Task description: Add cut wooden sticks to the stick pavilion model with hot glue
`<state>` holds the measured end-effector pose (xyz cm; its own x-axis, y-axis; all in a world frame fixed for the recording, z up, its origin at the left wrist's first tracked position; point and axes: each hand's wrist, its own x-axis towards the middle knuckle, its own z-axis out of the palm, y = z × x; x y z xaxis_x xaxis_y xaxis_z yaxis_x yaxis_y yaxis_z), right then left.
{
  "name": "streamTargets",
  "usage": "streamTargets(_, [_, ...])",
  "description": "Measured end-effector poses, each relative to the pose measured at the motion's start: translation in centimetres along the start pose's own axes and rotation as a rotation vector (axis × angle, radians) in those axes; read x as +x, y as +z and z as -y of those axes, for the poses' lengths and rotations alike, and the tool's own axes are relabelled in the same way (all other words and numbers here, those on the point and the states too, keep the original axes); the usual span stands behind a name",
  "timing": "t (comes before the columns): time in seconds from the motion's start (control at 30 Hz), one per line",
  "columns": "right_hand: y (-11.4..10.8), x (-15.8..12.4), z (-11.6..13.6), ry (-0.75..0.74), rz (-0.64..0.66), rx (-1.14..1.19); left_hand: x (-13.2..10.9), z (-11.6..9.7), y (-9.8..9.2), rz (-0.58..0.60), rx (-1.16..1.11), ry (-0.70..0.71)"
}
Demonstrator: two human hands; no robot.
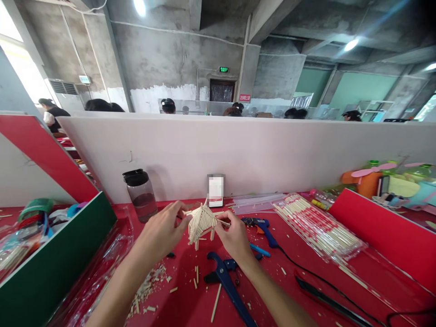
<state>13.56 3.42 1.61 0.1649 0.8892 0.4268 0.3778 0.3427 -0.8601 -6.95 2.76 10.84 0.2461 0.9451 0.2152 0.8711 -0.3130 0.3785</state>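
A small pavilion model made of wooden sticks (203, 221), with a sloped pointed roof and short legs, is raised above the red table between my hands. My left hand (166, 227) pinches its left roof corner with thumb and fingers. On the opposite side, my right hand (234, 234) grips the right corner, where a thin stick end shows at the fingertips. Below the model lies a blue cutter (226, 281) with a hooked jaw. A blue glue gun (264, 228) rests to the right of my right hand, its cord trailing right.
A dark-lidded water bottle (140, 197) and a propped phone (215, 190) stand by the white partition (255, 154). Packs of wooden chopsticks (320, 225) lie at right. Stick scraps (150, 286) litter the front left. Green (68, 259) and red (384, 236) boards flank the table.
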Motion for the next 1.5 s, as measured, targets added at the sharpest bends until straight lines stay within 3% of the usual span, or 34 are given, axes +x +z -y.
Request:
streamTargets(0.13, [-0.1,0.0,-0.1,-0.04,-0.01,-0.068,1.4,-1.0,2.5,0.006,0.049,0.034])
streamTargets(0.27, [-0.1,0.1,-0.7,-0.081,-0.018,-0.122,1.9,-1.4,3.3,-0.015,0.11,-0.001])
streamTargets(0.57, [-0.6,-0.2,-0.2,-0.092,0.055,0.009,2.5,-0.9,3.2,0.014,0.089,-0.074])
streamTargets(1.07, [-0.3,-0.5,-0.7,-0.17,-0.012,-0.204,2.5,-1.6,2.9,0.045,0.097,-0.112])
streamTargets(1.5, [-1.6,-0.5,-0.3,-0.221,0.097,-0.159,2.5,-1.6,2.8,0.055,0.101,-0.103])
